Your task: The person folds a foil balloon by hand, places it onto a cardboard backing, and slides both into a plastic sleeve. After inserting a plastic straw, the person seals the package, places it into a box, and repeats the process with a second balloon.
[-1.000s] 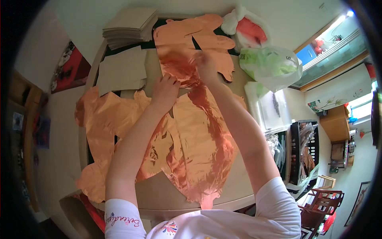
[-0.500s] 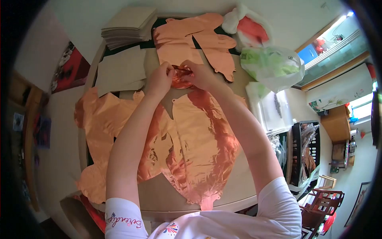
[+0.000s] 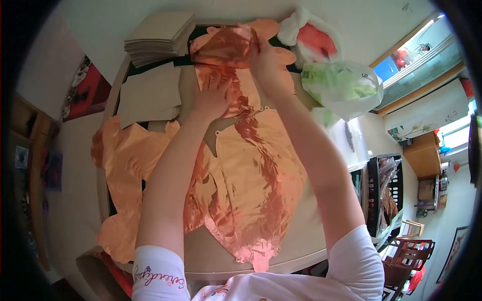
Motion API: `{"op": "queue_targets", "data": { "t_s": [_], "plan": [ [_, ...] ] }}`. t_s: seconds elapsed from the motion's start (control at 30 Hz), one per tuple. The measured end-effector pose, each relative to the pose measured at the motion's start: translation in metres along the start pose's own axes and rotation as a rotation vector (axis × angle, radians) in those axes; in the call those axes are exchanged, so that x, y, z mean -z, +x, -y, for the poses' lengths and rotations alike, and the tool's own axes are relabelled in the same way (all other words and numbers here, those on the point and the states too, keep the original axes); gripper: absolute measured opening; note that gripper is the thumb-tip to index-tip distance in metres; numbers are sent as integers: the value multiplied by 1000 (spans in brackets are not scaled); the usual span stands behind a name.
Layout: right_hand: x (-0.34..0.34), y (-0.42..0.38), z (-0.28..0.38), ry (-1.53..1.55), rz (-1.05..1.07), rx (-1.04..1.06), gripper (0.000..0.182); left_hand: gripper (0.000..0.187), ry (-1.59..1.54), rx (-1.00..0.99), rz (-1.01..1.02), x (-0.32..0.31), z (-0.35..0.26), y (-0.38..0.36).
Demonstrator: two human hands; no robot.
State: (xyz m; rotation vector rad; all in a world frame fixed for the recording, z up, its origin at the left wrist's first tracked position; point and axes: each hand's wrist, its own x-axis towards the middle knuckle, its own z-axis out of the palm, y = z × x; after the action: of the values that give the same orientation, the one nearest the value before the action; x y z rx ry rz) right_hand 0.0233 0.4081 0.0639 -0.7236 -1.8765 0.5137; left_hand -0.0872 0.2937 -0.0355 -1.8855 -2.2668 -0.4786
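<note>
Right hand (image 3: 266, 57) grip lifts foil balloon (image 3: 226, 46), lengthwise away.

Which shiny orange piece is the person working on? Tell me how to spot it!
Find the table covered in shiny copper foil shapes. At its far end, beside the grey card stack, lies the foil piece. Unlike the flat ones, it is under both hands: left hand pressing, right hand lifting its top.

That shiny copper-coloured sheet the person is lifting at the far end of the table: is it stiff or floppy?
Probably floppy: the foil sheet creases and curls where the right hand lifts it. Likely light too, and perhaps slippery, given its glossy surface.
</note>
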Motion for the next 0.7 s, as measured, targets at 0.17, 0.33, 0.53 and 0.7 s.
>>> {"op": "queue_targets", "data": {
  "t_s": [0.17,0.33,0.53,0.7],
  "plan": [
    [40,58,36,-145,-91,155,22,48,50,53,131,-6,-2,31],
    [110,118,88,137,-317,252,22,48,-20,89,207,-9,1,41],
    [195,72,191,328,5,197,17,54,-47,108,-202,37,-2,26],
    [230,29,221,313,182,184,13,42,-1346,237,-573,181,-16,-14]
  ]
}}
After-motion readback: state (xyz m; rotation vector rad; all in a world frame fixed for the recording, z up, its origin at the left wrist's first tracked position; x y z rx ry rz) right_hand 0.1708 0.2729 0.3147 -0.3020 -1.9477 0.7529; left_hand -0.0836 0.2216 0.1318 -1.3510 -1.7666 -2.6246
